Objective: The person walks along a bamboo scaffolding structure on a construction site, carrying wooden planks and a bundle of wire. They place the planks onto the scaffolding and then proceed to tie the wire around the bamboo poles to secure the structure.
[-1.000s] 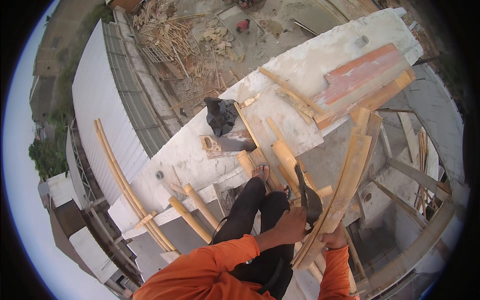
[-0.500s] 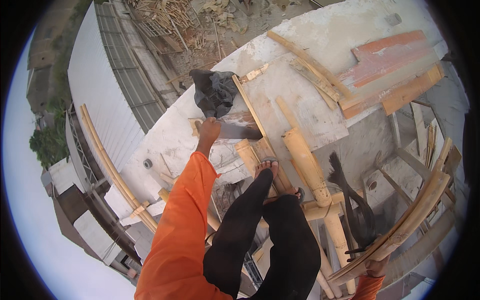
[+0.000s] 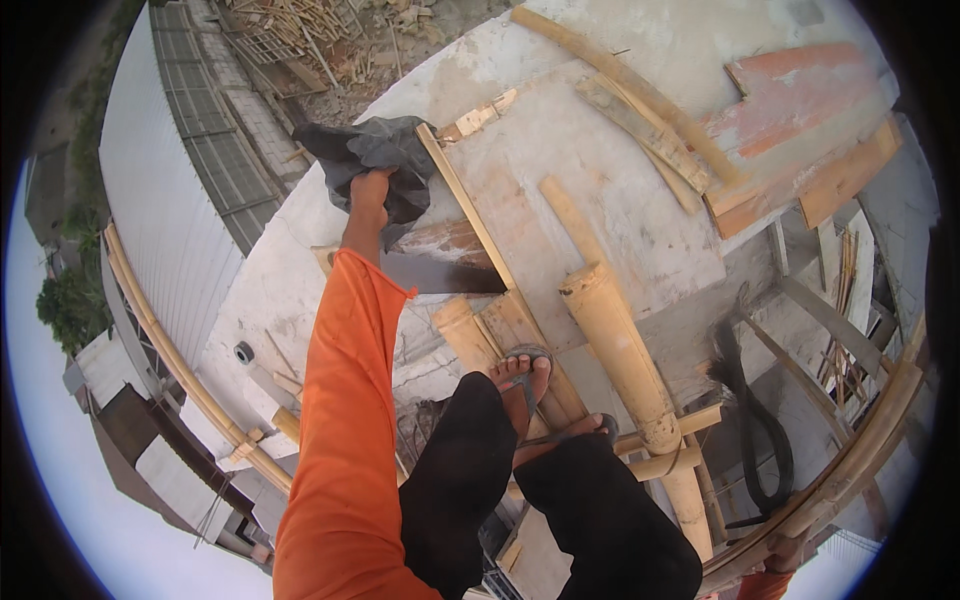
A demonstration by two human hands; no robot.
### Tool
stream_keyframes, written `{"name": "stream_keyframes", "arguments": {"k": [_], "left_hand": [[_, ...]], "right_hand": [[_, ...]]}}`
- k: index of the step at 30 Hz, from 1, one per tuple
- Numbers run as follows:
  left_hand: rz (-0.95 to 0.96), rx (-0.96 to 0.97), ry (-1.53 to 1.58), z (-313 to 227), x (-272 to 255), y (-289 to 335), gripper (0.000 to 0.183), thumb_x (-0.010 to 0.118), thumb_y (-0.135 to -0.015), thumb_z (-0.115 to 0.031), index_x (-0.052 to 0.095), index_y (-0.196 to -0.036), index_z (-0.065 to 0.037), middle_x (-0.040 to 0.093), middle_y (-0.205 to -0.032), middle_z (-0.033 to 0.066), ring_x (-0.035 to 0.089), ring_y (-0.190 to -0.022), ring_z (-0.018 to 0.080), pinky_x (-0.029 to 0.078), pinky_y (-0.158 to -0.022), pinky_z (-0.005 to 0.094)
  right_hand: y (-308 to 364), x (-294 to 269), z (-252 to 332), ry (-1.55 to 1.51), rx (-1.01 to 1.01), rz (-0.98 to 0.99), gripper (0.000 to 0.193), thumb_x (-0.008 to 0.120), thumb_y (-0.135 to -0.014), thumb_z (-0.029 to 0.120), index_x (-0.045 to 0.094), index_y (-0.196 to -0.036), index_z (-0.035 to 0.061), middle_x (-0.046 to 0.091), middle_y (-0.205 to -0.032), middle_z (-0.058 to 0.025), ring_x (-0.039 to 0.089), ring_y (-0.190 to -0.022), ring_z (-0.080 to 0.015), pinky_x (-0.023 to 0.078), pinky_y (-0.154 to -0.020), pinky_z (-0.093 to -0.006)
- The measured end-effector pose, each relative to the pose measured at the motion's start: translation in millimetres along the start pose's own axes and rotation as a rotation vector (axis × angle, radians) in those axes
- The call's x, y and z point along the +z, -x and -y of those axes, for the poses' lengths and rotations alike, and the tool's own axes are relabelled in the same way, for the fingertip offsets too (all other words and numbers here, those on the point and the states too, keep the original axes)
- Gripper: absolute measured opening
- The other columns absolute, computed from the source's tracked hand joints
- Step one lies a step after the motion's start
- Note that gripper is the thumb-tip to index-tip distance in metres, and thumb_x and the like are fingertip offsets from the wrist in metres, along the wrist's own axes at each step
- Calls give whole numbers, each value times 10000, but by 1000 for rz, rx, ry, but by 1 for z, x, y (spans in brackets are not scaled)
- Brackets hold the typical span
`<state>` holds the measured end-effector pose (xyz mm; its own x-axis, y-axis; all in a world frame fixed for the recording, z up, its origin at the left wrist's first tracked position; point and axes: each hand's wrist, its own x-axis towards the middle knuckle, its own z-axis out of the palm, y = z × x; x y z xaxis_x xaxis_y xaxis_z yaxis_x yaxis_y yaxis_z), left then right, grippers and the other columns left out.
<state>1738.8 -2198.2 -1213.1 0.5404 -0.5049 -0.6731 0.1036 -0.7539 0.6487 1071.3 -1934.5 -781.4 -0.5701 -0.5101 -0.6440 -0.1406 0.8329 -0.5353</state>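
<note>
On the pale slab (image 3: 455, 80), a crumpled black bag (image 3: 398, 150) lies beside a narrow wooden strip (image 3: 465, 205). The left hand (image 3: 370, 195) touches the bag, its fingers partly lost in the folds; how closed they are, I cannot tell. Just below lies a dark-bladed handsaw (image 3: 435, 275). At lower right, the right hand (image 3: 785, 553) grasps split bamboo strips (image 3: 850, 470) near black strands (image 3: 732, 368).

Pale corrugated roof (image 3: 150, 170), scattered wood scrap (image 3: 290, 30), green trees (image 3: 65, 308), reddish board (image 3: 800, 98)
</note>
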Motion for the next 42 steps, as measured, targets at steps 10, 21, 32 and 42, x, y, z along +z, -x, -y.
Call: {"name": "stream_keyframes", "arguments": {"k": [10, 21, 32, 42], "left_hand": [[65, -91, 420, -54, -90, 117, 111, 543, -825, -152, 523, -731, -97, 573, -689, 60, 571, -698, 200, 402, -766, 383], [-152, -178, 499, -163, -168, 263, 176, 503, -854, -189, 450, -699, -125, 517, -668, 34, 500, -629, 186, 425, -644, 400], [308, -244, 452, -212, -216, 506, 100, 562, -817, -122, 498, -741, -114, 420, -566, -22, 447, -519, 130, 391, -509, 322], [842, -435, 148, -256, -171, 668, 172, 596, -850, -54, 588, -1015, -6, 411, -535, -44, 406, -457, 88, 396, -502, 300]], "right_hand": [[50, -12, 29, -176, 24, 48, 665, 604, -498, 61, 477, -1151, 44, 596, -879, -99, 608, -750, -229, 530, -647, -319], [131, -60, 75, -357, 55, 181, 660, 607, -461, -41, 470, -1105, 7, 617, -891, -133, 628, -750, -251, 536, -646, -340], [214, -77, 132, -388, 34, 358, 627, 620, -480, -44, 507, -1097, -27, 606, -941, -121, 615, -828, -230, 528, -726, -354], [303, -83, 187, -131, -147, 478, 623, 760, -552, 102, 538, -1115, -44, 617, -947, -117, 596, -891, -227, 468, -816, -321]]}}
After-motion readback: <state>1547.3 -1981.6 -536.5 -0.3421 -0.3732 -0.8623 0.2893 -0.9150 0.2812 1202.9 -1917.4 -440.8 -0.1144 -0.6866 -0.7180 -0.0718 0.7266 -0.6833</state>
